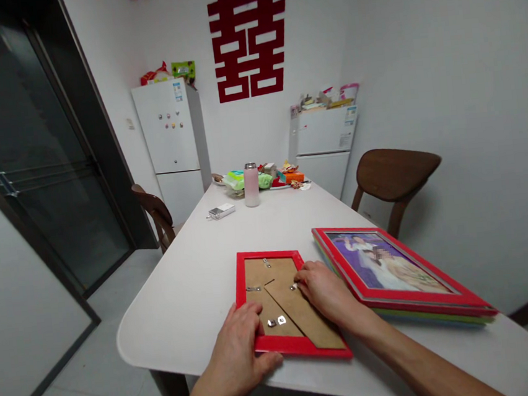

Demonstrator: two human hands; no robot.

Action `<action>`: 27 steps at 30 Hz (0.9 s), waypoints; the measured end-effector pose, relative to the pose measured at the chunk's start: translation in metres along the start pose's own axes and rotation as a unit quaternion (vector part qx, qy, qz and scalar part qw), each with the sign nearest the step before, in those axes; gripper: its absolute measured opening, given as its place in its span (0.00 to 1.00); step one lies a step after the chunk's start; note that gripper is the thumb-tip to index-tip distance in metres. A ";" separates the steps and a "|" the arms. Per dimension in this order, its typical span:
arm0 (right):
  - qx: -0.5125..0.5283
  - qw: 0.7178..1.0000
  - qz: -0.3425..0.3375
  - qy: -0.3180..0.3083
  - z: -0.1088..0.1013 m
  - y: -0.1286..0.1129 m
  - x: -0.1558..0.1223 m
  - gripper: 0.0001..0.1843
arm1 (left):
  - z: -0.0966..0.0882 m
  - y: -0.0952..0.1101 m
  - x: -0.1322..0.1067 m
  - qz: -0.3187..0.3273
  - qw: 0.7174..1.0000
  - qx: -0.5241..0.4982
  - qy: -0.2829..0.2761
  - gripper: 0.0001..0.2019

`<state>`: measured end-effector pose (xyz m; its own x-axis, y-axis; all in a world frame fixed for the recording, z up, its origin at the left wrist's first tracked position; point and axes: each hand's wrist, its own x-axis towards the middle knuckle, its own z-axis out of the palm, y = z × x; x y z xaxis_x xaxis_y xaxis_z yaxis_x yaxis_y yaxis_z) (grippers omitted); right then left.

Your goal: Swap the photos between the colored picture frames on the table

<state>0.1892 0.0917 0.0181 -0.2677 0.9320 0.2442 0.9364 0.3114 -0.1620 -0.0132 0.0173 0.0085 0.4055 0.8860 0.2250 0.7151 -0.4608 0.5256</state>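
Observation:
A red picture frame lies face down on the white table, its brown backing board and angled stand flap facing up. Small metal clips sit around the board's edges. My left hand grips the frame's lower left corner, fingers over the side rail and thumb along the near rail. On the right side, my right hand has thumb and fingertips pinched at a metal clip, which the fingers partly cover. A stack of frames lies to the right, a red one with a photo on top.
Farther back on the table stand a pink bottle and a small white device. Snack bags and packets are heaped at the far end. Brown chairs flank the table; the frame stack sits close to my right forearm.

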 end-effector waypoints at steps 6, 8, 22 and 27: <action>0.023 0.999 -0.021 0.015 -0.001 -0.011 0.004 0.14 | -0.001 0.001 0.001 0.005 1.000 -0.003 -0.002 0.14; 0.053 0.997 -0.054 0.013 0.002 -0.022 0.008 0.14 | 0.000 0.000 0.001 0.006 1.000 -0.001 0.000 0.14; 0.026 0.999 -0.023 0.010 0.029 -0.056 0.042 0.15 | 0.001 0.000 0.000 0.008 1.000 0.002 0.006 0.15; 0.001 0.998 0.057 0.011 0.030 -0.034 0.051 0.17 | 0.002 -0.001 0.000 0.017 1.000 -0.004 0.016 0.15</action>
<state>0.1372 0.1340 0.0072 -0.1539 0.9571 0.2456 0.9599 0.2038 -0.1926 -0.0126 0.0178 0.0064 0.4111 0.8713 0.2678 0.6971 -0.4898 0.5236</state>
